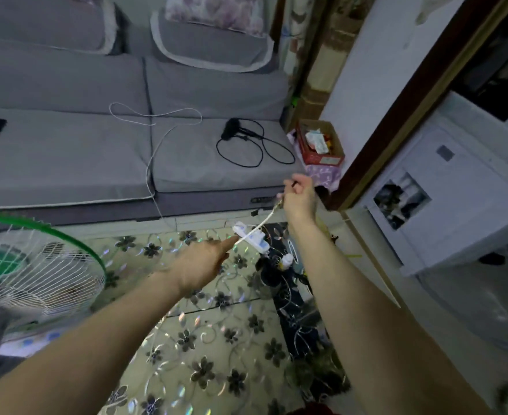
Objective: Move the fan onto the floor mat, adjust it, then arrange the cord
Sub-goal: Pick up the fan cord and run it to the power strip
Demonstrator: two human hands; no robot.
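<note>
The fan (34,265), with a white wire grille and green rim, stands at the left on the flower-patterned floor mat (204,339). My right hand (299,194) is shut on a white cord (264,221), holding it up near the sofa's front corner. That cord runs down to a white power strip (251,236) hanging just above the mat. My left hand (204,260) reaches toward the strip, its fingertips touching the strip's near end and the cord; its grip is blurred. Another thin white cord (153,151) loops across the grey sofa seat and drops to the floor.
A grey sofa (66,154) fills the back, with a black cable and plug (246,139) on its right cushion. A cardboard box (321,142) of small items sits beside the sofa. A white cabinet (444,199) and dark door frame stand at the right. Small bottles (285,262) sit on the mat.
</note>
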